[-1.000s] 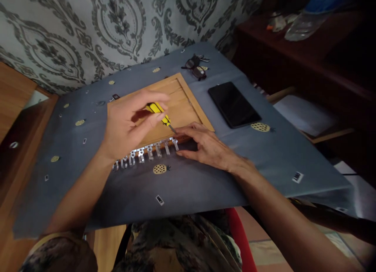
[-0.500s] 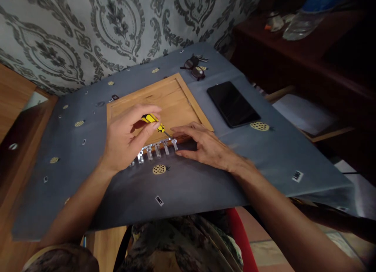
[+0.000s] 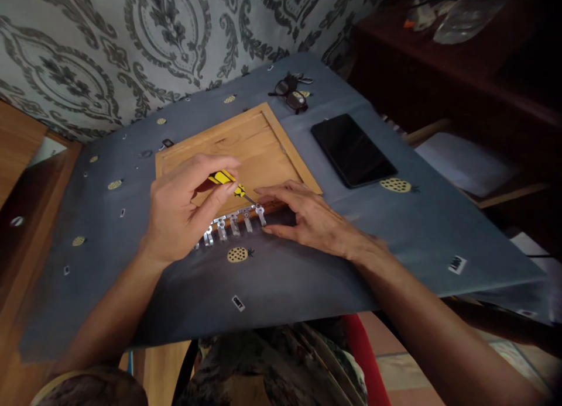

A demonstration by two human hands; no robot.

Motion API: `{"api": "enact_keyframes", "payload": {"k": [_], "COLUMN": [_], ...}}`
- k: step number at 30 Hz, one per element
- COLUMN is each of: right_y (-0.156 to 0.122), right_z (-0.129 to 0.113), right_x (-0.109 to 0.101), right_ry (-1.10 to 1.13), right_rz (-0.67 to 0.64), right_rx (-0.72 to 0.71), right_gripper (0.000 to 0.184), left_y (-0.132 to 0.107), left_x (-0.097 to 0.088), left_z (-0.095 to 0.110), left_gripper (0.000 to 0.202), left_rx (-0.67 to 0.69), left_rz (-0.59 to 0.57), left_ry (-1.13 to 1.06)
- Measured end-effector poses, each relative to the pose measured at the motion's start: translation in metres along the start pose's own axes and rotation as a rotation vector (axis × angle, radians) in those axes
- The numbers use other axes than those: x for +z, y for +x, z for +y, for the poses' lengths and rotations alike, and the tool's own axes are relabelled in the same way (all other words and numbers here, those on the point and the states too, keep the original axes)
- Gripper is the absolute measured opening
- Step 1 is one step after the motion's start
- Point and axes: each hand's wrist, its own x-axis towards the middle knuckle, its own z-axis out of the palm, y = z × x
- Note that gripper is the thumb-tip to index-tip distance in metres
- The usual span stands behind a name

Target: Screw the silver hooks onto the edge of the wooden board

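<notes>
My left hand (image 3: pixel 182 210) is closed around the yellow and black handle of a screwdriver (image 3: pixel 226 179), thumb and fingers gripping it. The shaft slants down to the right, and its tip meets the end of a metal hook rail (image 3: pixel 234 222). Several silvery hooks hang from this rail, along the near edge of a framed wooden board (image 3: pixel 239 148). My right hand (image 3: pixel 307 219) grips the rail's right end, thumb by the lower tip of the end hook (image 3: pixel 260 216) and fingers over the board's edge. The left hand partly hides the rail's left end.
A black tablet or phone (image 3: pixel 353 150) lies right of the board. Behind it are glasses (image 3: pixel 290 96) and keys (image 3: pixel 302 78). The blue-grey tablecloth (image 3: pixel 307 283) covers the table. At right, a dark cabinet (image 3: pixel 439 61) holds a plastic bottle (image 3: pixel 472 14) and has an open drawer (image 3: pixel 469 160).
The view has shifted slightly. Both hands, the screwdriver and the rail keep nearly the same places relative to each other.
</notes>
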Motion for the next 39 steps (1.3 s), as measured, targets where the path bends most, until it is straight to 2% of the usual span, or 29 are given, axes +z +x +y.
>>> {"api": "enact_keyframes", "payload": {"k": [17,28,34,39], "right_y": [-0.001,-0.001,0.000,-0.001], "right_z": [0.001,0.001,-0.001,-0.001], "right_x": [-0.001,0.001,0.000,-0.001], "right_ry": [-0.013,0.017,-0.010,-0.028], "right_rz": [-0.016,-0.016,-0.017,-0.013], "right_rx": [0.018,0.003,0.016,0.026], "right_gripper": [0.062,0.061,0.062,0.061], "left_y": [0.002,0.006,0.010,0.014], "left_x": [0.002,0.000,0.008,0.011], "left_z": [0.004,0.007,0.009,0.012], "left_gripper": [0.024,0.024,0.016,0.022], "left_rx": [0.051,0.012,0.042,0.071], "left_rz": [-0.012,-0.120,0.022,0.023], "left_ry": [0.016,0.054,0.189,0.186]}}
